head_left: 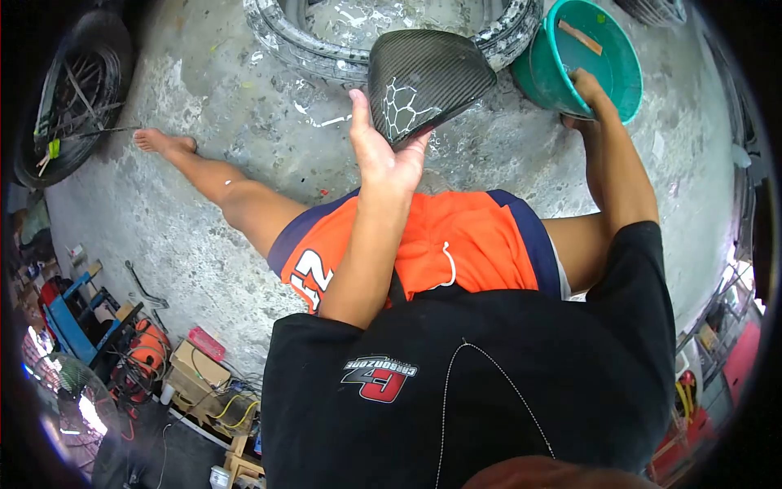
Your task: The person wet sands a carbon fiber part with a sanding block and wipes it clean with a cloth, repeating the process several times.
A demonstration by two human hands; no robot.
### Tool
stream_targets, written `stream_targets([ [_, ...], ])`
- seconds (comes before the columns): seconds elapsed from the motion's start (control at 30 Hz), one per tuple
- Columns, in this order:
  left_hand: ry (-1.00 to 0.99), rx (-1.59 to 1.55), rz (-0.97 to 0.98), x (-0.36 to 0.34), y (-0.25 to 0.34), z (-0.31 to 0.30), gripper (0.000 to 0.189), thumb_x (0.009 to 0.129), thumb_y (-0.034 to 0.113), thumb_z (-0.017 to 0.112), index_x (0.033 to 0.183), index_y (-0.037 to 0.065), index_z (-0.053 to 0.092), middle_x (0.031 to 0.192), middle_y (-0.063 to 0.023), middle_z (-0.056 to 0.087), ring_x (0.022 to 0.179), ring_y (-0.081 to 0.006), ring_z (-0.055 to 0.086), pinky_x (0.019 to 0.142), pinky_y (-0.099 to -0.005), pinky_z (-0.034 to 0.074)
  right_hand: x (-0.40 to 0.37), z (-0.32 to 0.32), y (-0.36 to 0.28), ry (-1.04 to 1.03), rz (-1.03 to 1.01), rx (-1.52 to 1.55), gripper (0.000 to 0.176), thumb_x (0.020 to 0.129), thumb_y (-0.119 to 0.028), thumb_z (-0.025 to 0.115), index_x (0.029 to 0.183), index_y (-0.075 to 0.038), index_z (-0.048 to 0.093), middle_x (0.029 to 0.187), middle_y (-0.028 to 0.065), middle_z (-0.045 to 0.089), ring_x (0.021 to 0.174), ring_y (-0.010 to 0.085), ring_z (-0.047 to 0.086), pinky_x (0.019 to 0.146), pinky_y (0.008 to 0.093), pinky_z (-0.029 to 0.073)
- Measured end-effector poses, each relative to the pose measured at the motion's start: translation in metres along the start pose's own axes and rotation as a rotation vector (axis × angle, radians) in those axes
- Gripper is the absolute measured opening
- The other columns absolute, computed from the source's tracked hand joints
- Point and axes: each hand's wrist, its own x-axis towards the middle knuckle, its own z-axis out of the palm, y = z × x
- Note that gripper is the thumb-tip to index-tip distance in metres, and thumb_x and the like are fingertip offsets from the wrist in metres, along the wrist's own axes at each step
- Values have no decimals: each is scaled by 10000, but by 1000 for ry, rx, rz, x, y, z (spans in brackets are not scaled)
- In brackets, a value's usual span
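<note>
While my left hand (385, 156), part-curled, holds one carbon-weave shell (436, 75), my right hand (586, 86) reaches into the green bucket (534, 80), grip unclear; apparent next requirement: steady support.

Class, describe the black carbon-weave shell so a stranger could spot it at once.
Find the tyre on the concrete floor at the top of the view. Overlapping its near edge in the picture, the left hand holds a black carbon-weave shell. White honeycomb-like lines set it apart from the green bucket.
</note>
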Motion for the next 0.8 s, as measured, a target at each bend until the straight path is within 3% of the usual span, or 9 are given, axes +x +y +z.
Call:
stream_targets([
  [0.07, -23, 39, 72, 0, -1, 1, 516, 986, 465, 532, 1291, 49, 535, 1247, -134, 609, 1112, -317, 609, 937, -519, 514, -36, -9, -30, 482, -358, -208, 347, 876, -298, 712, 1150, -85, 712, 1090, 175, 716, 976, 303, 700, 850, 395, 516],
  [0.13, -14, 50, 103, 5, -1, 0, 503, 983, 430, 553, 1282, 25, 539, 1246, -154, 615, 1122, -327, 612, 971, -532, 502, -81, -11, -54, 689, -481, 38, 400, 847, -354, 752, 1162, -111, 707, 1097, 171, 707, 973, 305, 697, 847, 376, 512],
  [0.2, 13, 82, 108, 2, -3, -4, 492, 980, 395, 574, 1274, 2, 543, 1244, -173, 621, 1133, -336, 614, 1005, -545, 490, -128, 6, -88, 765, -639, 149, 376, 866, -329, 752, 1158, -96, 711, 958, 124, 743, 851, 206, 694, 784, 317, 523],
  [0.27, 23, 34, 111, 1, -1, 1, 431, 985, 356, 574, 1241, 10, 566, 1213, -160, 644, 1096, -322, 637, 986, -542, 506, -173, 35, -119, 525, -632, 113, 359, 839, -329, 775, 1080, -68, 723, 988, 138, 727, 898, 275, 705, 773, 340, 521],
  [0.47, 39, 51, 106, 6, -1, -12, 449, 970, 409, 592, 1199, 24, 576, 1130, -117, 668, 1008, -261, 662, 918, -482, 537, -238, 147, -164, 484, -1424, 197, 331, 680, -1, 769, 1005, -37, 722, 986, 125, 722, 899, 287, 685, 810, 358, 566],
  [0.53, 52, -46, 43, 7, 2, -9, 399, 981, 347, 573, 1212, 21, 585, 1200, -149, 655, 1079, -298, 647, 986, -485, 514, -246, 148, -171, 464, -1423, 186, 379, 638, 59, 731, 1007, -24, 718, 1005, 137, 722, 931, 296, 677, 817, 360, 560],
  [0.63, 27, 18, 138, -1, -5, 6, 386, 968, 342, 596, 1188, 25, 598, 1182, -143, 664, 1060, -291, 653, 963, -470, 518, -195, 128, -172, 672, -1234, 142, 343, 655, 37, 706, 990, -36, 722, 951, 132, 718, 853, 323, 658, 792, 411, 542],
  [0.73, 64, 36, 160, 0, -3, 7, 386, 968, 354, 592, 1176, 29, 605, 1171, -133, 669, 1046, -282, 656, 945, -473, 519, -209, 130, -183, 695, -1292, 64, 302, 646, 26, 679, 942, -28, 706, 967, 126, 704, 822, 326, 639, 759, 409, 534],
  [0.8, -213, -173, -136, 10, 5, -23, 385, 971, 357, 587, 1172, 29, 614, 1162, -126, 671, 1048, -282, 654, 959, -471, 517, -244, 155, -184, 558, -1455, 93, 365, 586, 7, 710, 949, -34, 699, 969, 114, 698, 808, 300, 632, 760, 403, 545],
])
